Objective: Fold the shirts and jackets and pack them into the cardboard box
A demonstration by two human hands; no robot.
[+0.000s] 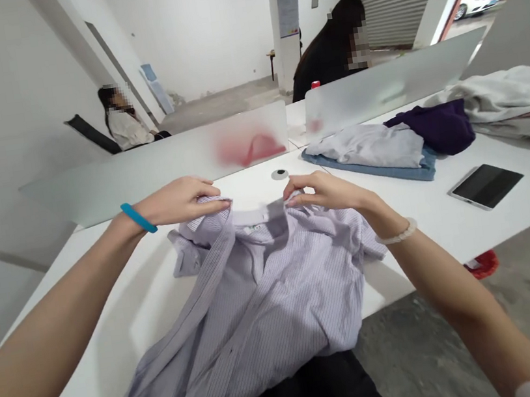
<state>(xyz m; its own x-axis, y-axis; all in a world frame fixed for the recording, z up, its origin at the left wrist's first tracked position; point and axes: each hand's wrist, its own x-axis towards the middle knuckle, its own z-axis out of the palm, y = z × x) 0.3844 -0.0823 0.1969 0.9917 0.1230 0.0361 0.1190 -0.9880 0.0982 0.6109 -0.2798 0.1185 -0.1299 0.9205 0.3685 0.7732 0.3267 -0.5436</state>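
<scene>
Here, striped shirt (278, 289), collar (248, 216) between left hand (189, 199) and right hand (320, 192) — each pinching the shirt.

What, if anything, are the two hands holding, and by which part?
A striped shirt: the left hand and the right hand pinch it at opposite sides of its neck opening.

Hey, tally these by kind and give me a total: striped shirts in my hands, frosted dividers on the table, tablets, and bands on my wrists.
Striped shirt: 1, held near the collar by your left hand and right hand
Frosted dividers: 2
Tablet: 1
Wrist bands: 2, blue band and pale bracelet
Total: 6
</scene>
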